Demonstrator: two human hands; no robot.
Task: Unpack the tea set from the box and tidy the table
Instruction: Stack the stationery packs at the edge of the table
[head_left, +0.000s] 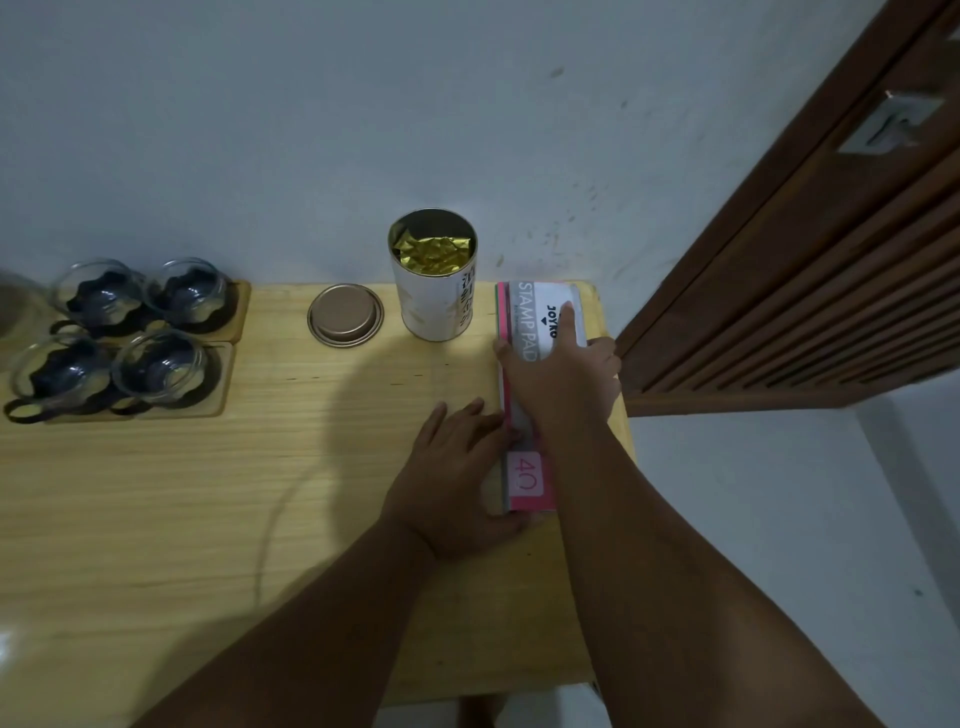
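Observation:
A long pink and grey box (525, 332) printed "STAMP PAD" lies along the right edge of the wooden table (208, 493). My right hand (563, 379) lies flat on top of it, fingers spread. My left hand (457, 467) presses against the box's near left side, thumb at its near end. Several glass tea cups (130, 332) in dark holders stand on wooden coasters at the far left. An open white tea tin (434, 291) with gold foil inside stands at the back, its round lid (345, 314) lying just to its left.
A pale wall runs behind the table. A brown slatted door (810, 270) stands to the right, close to the table's far right corner. A glass vessel (15, 306) is cut off at the left edge. White floor lies to the right of the table.

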